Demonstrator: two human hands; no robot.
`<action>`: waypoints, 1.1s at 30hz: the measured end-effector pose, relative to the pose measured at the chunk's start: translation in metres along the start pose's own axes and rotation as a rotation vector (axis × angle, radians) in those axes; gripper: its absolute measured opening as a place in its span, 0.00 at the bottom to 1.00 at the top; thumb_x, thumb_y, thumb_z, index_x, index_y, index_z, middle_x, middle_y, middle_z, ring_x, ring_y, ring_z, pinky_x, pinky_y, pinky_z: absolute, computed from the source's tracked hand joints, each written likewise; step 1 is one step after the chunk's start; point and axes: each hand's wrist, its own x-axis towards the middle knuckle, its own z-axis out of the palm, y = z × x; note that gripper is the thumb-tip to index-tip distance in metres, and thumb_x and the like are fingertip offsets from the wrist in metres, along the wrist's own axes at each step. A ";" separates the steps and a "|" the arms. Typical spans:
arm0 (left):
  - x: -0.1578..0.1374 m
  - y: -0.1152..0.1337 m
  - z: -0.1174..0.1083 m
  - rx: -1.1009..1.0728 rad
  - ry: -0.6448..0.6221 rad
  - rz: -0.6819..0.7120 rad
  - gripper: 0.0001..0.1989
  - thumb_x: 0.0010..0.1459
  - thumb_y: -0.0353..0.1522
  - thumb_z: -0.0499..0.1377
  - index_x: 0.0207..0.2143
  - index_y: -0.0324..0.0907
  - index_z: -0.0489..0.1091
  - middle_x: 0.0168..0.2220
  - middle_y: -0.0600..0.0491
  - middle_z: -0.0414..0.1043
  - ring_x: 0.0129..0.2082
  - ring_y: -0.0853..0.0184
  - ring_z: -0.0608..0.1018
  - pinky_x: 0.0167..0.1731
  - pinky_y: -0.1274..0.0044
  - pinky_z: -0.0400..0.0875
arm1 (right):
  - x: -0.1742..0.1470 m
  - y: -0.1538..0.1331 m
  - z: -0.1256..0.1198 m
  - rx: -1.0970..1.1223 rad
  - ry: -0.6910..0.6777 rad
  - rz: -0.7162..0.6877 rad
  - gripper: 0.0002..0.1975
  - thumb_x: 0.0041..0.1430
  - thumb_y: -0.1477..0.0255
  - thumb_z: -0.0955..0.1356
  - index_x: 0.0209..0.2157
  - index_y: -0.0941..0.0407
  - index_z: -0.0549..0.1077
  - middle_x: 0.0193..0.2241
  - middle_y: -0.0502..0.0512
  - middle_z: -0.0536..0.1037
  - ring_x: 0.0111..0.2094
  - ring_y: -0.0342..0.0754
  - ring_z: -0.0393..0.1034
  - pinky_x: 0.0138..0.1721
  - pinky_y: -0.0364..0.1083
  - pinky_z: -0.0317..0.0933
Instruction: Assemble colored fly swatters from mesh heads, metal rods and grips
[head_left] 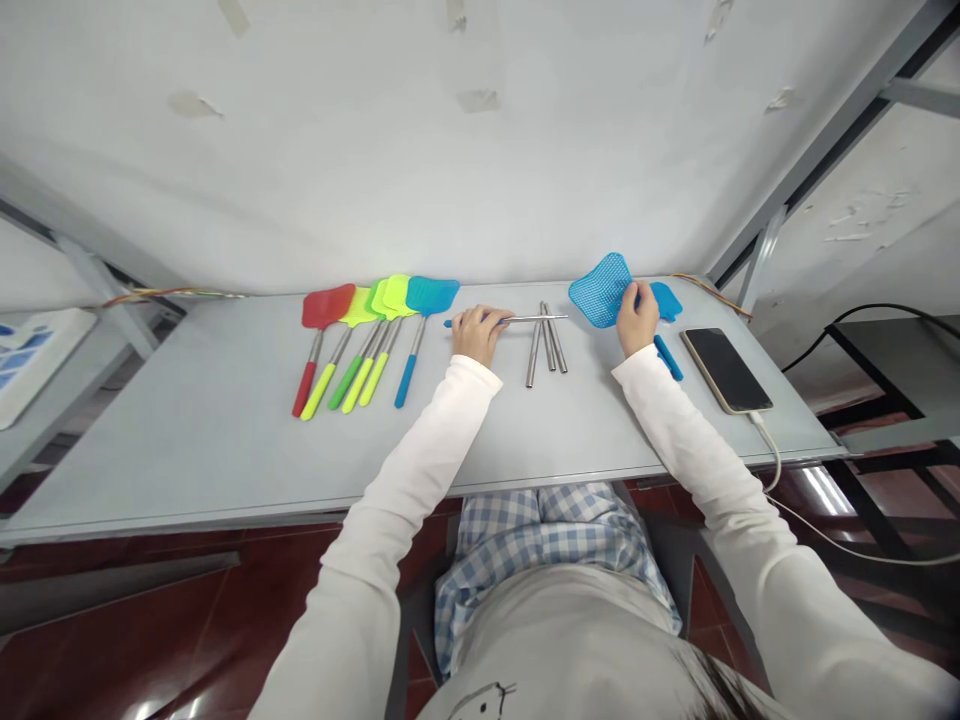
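Observation:
My left hand (477,332) is closed round a blue handle, mostly hidden, whose thin metal rod (536,318) points to the right. In my right hand (637,318) is a blue fly swatter head (602,290), pinched near its narrow end and raised off the table. The rod's tip and the swatter head are apart. Several loose metal tubes (533,352) lie between my hands, partly below the rod. Beyond my right hand rest another blue swatter head (666,300) and a blue handle (668,357), partly covered by my hand and sleeve.
Left on the grey table (217,420) lies a row of fly swatters, including a red one (304,388), several yellow and green ones, and a blue one (406,380). A phone (726,370) with a white cable (772,450) sits at right. Behind is a white wall.

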 end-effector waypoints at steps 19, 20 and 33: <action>-0.001 0.003 -0.004 -0.016 0.007 -0.069 0.14 0.62 0.39 0.52 0.46 0.54 0.75 0.42 0.49 0.73 0.44 0.58 0.69 0.47 0.67 0.53 | -0.018 -0.019 0.012 0.963 -0.280 0.767 0.09 0.49 0.83 0.66 0.30 0.55 0.72 0.28 0.47 0.78 0.30 0.40 0.73 0.42 0.42 0.71; -0.001 0.003 -0.004 -0.017 0.007 -0.071 0.14 0.62 0.39 0.52 0.46 0.55 0.75 0.42 0.49 0.73 0.44 0.58 0.69 0.47 0.67 0.53 | -0.019 -0.019 0.012 0.966 -0.283 0.774 0.10 0.49 0.84 0.66 0.30 0.55 0.72 0.27 0.47 0.78 0.30 0.40 0.73 0.41 0.42 0.71; 0.000 0.002 -0.003 0.010 -0.050 -0.092 0.17 0.62 0.40 0.52 0.51 0.55 0.73 0.44 0.47 0.70 0.43 0.59 0.71 0.44 0.69 0.56 | -0.021 -0.016 0.014 0.995 -0.319 0.727 0.09 0.48 0.83 0.67 0.29 0.54 0.70 0.26 0.45 0.78 0.31 0.39 0.73 0.41 0.41 0.71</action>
